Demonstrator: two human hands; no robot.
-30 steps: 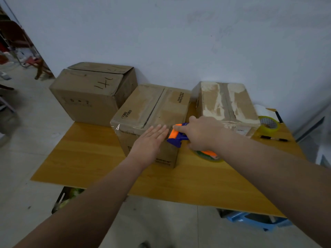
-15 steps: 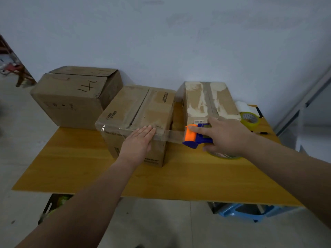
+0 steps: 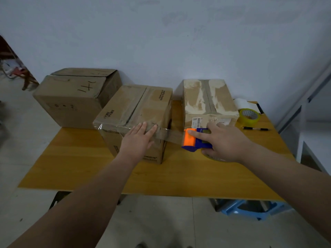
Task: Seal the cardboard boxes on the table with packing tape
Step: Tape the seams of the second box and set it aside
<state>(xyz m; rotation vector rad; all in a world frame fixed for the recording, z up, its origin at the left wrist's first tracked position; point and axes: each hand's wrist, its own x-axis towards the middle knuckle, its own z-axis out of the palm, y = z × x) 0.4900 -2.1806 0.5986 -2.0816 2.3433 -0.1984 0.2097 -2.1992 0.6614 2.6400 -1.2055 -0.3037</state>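
Note:
Three cardboard boxes stand on the wooden table (image 3: 179,178): a large left box (image 3: 71,101), a middle box (image 3: 132,108) and a right box (image 3: 207,99). My left hand (image 3: 138,140) lies flat with straight fingers on the middle box's front top edge, pressing clear tape down. My right hand (image 3: 222,142) grips an orange and blue tape dispenser (image 3: 192,141) just right of that box. A strip of clear tape (image 3: 170,136) stretches from the box corner to the dispenser.
A yellow tape roll (image 3: 249,116), a black pen (image 3: 256,129) and white paper (image 3: 245,103) lie at the table's back right. A blue stool (image 3: 250,208) sits under the table. A white wall rises directly behind the boxes.
My right hand has pulled the dispenser rightward off the middle box, drawing out a strip of tape. My left hand stayed pressed on the box edge.

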